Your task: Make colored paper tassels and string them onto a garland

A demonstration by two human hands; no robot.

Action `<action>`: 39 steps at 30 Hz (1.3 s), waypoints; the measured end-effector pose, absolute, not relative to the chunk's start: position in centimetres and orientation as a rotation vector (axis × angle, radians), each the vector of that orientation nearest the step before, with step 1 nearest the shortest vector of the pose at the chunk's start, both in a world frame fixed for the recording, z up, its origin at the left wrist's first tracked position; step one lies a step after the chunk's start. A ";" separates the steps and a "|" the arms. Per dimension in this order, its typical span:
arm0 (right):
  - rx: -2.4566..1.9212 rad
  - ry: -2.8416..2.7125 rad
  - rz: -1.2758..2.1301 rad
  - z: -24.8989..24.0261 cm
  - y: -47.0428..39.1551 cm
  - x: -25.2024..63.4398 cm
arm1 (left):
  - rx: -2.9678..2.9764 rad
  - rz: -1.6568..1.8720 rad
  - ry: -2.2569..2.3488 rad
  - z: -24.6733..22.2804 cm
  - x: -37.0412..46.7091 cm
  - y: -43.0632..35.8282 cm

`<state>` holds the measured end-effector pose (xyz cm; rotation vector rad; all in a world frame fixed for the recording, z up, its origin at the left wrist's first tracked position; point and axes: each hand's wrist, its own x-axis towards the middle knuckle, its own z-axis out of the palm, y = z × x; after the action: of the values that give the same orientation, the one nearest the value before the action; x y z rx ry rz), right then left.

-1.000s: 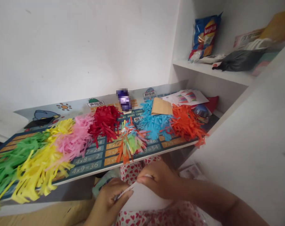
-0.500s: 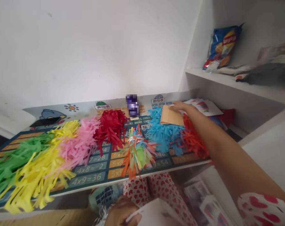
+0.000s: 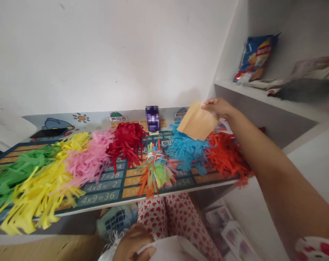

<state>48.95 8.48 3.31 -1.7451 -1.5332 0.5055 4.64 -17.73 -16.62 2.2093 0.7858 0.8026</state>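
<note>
My right hand (image 3: pixel 217 106) pinches the upper right corner of a folded tan sheet of paper (image 3: pixel 199 121). The sheet is held tilted above a bunch of blue fringed paper strips (image 3: pixel 187 148), beside a bunch of orange-red strips (image 3: pixel 226 156). Low in the view, my left hand (image 3: pixel 135 243) is closed on a white sheet (image 3: pixel 172 248) over my lap, with clear plastic and white strands (image 3: pixel 116 241) next to it; part of it is cut off. Between them on the table lies a tied multicoloured paper tassel (image 3: pixel 159 168).
Red (image 3: pixel 128 139), pink (image 3: pixel 90 156), yellow (image 3: pixel 41 192) and green (image 3: pixel 25 170) strips lie on a printed table mat (image 3: pixel 100 197). A phone (image 3: pixel 152 119) stands at the back; another dark device (image 3: pixel 50 133) lies left. A shelf (image 3: pixel 264 96) with a chip bag (image 3: pixel 258 56) rises at right.
My right hand has lifted the tan paper off the blue strips and tilted it, moving slightly right and uncovering more of the orange-red strips. The left hand stays low with the white sheet.
</note>
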 end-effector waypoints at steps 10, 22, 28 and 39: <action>-1.392 -2.025 0.594 5.6 -12.4 40.3 | 2.145 0.622 0.803 -12.3 4.8 -21.6; -1.084 -1.588 0.419 -11.2 -20.7 32.7 | 2.153 0.843 1.050 -10.8 2.0 -25.4; -0.816 -1.812 0.085 -15.3 -22.9 29.5 | 2.108 0.756 1.062 -10.4 1.5 -26.6; -0.365 -2.424 0.388 -13.7 -22.5 24.0 | 2.021 0.886 1.080 -11.3 1.4 -27.4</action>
<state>23.99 -22.52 -13.66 -0.3654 -2.4240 0.3881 1.42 -27.42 -11.29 2.0214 1.0799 0.8864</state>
